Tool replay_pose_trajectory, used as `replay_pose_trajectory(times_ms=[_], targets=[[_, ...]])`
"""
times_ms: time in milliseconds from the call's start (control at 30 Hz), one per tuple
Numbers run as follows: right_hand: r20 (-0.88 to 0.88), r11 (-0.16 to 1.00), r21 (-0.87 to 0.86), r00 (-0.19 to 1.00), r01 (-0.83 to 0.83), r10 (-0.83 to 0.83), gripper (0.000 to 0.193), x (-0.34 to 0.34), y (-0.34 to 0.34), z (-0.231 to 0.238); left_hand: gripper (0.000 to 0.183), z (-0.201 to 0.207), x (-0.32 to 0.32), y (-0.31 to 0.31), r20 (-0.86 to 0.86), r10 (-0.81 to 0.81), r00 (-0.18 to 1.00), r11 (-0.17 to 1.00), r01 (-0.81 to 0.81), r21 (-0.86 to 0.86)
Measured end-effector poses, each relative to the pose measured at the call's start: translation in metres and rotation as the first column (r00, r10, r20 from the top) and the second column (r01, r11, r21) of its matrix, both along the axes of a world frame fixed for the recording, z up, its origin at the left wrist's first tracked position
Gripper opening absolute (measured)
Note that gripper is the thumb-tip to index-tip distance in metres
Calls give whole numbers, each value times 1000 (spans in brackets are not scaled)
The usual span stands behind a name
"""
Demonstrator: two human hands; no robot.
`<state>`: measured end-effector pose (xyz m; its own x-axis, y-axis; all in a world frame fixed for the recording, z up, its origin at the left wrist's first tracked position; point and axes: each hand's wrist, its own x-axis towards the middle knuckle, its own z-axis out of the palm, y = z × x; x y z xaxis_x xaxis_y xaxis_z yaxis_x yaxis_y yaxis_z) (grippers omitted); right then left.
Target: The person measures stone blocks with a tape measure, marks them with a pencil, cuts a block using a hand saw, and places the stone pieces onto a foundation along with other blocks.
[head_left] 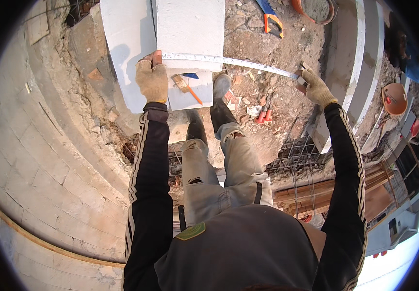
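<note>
A white tape measure blade (248, 64) stretches from left to right, its left part lying across a pale block (190, 29). At its left end, my left hand (152, 81), in a beige fingerless glove, pinches the tip against the block's near edge. My right hand (317, 88), gloved the same way, is closed around the tape measure's case, which its fingers mostly hide. Between my arms, a smaller pale block (178, 99) carries a brush with an orange handle (195, 95) and a small blue piece (190, 75).
Rubble ground holds a handsaw (272, 22), a mortar bucket (318, 9) and a red-handled tool (265, 114). A block wall (35, 160) curves along the left. Rebar (297, 155) and planks (335, 186) lie behind my legs. An orange container (394, 99) stands right.
</note>
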<state>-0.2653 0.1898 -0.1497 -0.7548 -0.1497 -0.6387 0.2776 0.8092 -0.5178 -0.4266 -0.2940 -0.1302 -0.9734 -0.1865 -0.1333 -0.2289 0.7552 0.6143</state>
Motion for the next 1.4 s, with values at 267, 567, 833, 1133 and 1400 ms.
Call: replay_pose_trajectory(times_ms=[267,567,833,1133,1400], targets=[[53,997,-39,997,66,-64,40,14,0,-14,33,8,-2,2,14,-22,1000,995,23,-93],[-67,983,-167,994,77,-89,47,-22,-132,66,24,62,58,58,21,-306,952,951,305,52],[-376,968,-82,892,239,-252,39,-56,-257,96,43,77,146,5,234,-168,958,954,98,284],[-569,901,-113,716,420,-405,57,-168,-274,88,35,106,250,-169,421,-101,902,975,174,-139],[125,325,-510,443,796,-888,61,-38,-323,57,32,98,323,-256,754,283,592,833,-542,113]])
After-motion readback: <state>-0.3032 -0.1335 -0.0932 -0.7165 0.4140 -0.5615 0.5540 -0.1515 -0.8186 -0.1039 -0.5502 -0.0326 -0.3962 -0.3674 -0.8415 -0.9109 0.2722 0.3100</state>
